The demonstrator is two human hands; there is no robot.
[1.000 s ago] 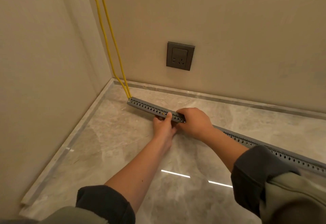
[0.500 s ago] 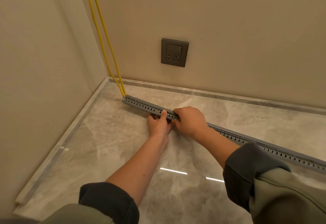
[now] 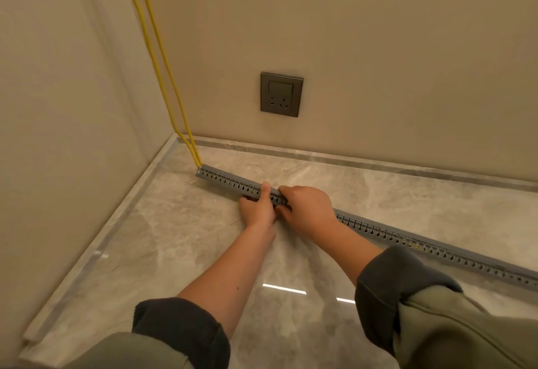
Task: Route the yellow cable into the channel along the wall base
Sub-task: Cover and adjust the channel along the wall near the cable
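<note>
A long grey slotted channel (image 3: 225,180) lies on the marble floor, running from near the corner out to the right edge. Two strands of yellow cable (image 3: 157,57) drop down the wall corner and enter the channel's left end. Yellow shows through a few slots further right. My left hand (image 3: 258,208) grips the channel from the near side, thumb laid over its top. My right hand (image 3: 308,207) sits just to its right, fingers curled over the channel. The stretch under both hands is hidden.
A dark wall socket (image 3: 281,94) sits on the beige back wall above the channel. A marble skirting (image 3: 364,162) runs along the wall base, and another along the left wall. The glossy floor reflects two light strips near my arms.
Both hands stay on the same stretch of channel, close together. The view has shifted slightly, and the hands appear a little nearer the channel's left end.
</note>
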